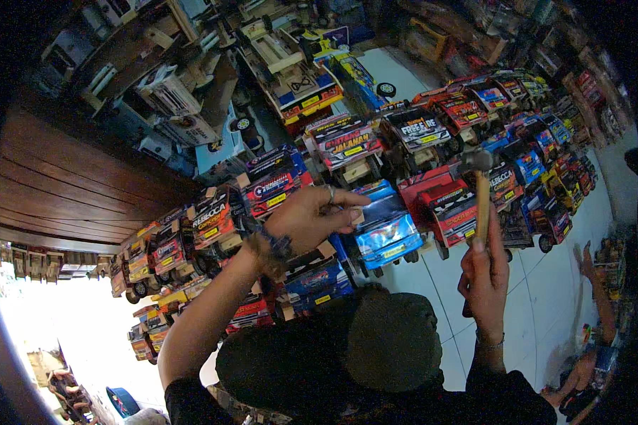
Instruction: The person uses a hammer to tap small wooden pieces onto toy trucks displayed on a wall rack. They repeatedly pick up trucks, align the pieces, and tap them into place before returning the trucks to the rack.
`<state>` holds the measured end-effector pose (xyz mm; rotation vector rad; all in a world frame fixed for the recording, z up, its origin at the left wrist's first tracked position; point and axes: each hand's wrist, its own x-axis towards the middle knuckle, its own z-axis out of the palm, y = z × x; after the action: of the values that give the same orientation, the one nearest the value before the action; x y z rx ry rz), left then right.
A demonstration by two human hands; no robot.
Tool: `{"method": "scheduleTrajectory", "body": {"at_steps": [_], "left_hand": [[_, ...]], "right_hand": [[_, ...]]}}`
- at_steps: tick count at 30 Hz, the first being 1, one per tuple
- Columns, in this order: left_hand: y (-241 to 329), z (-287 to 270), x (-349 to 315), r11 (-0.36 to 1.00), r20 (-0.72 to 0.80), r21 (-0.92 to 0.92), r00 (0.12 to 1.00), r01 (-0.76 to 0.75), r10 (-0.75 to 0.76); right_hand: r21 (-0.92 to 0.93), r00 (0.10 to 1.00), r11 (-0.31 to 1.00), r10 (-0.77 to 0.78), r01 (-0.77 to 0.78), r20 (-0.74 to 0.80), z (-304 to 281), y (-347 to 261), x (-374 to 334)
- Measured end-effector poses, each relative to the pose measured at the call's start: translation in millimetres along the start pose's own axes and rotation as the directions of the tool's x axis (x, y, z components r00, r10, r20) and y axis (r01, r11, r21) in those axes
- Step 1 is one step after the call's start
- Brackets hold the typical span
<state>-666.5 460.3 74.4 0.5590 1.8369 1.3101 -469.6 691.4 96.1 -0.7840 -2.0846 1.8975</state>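
A shiny blue toy truck (388,237) stands in front of me among rows of similar trucks. My left hand (306,221) reaches over its left side, thumb and index finger pinched on a small wooden piece (358,217) at the truck's edge. On the right, my right hand (489,276) is closed round the wooden handle of a hammer (483,205). The hammer is raised upright, its metal head above a red toy truck (443,207) and apart from the blue one. What my left fingertips cover is partly hidden.
Several colourful toy trucks (347,145) stand in rows from left to far right. Unfinished wooden truck bodies (280,53) lie at the back. A brown plank surface (57,177) is at left, white floor tiles (446,297) near me. Another person's arm (597,294) shows at right.
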Motion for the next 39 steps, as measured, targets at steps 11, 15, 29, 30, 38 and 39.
{"method": "scheduleTrajectory", "body": {"at_steps": [11,15,29,30,38,39], "left_hand": [[-23.9,-4.7,13.5,1.000,0.045,0.001,0.999,0.027,-0.027],[-23.4,-5.4,14.5,0.997,0.049,0.053,0.997,0.065,-0.067],[-42.1,-1.7,19.0,0.996,-0.039,-0.086,0.999,-0.029,0.026],[-43.0,-1.6,19.9,0.997,-0.038,-0.069,0.999,-0.037,0.035],[-45.1,-3.7,22.4,0.999,-0.039,0.015,0.998,-0.045,0.046],[-45.1,-4.0,22.7,0.999,-0.017,0.047,1.000,-0.007,0.008]], "right_hand": [[-0.149,0.987,0.989,0.040,-0.016,0.157,10.0,23.7,-4.3],[-0.181,0.982,0.983,0.064,-0.032,0.177,15.4,23.0,-2.8],[-0.567,0.917,0.768,-0.067,0.299,0.393,1.4,11.9,13.4],[-0.567,0.912,0.763,-0.071,0.311,0.405,1.2,10.2,14.5],[-0.578,0.749,0.520,-0.203,0.628,0.631,1.8,-9.5,30.3],[-0.599,0.749,0.500,-0.170,0.625,0.640,-0.6,-13.8,31.5]]}}
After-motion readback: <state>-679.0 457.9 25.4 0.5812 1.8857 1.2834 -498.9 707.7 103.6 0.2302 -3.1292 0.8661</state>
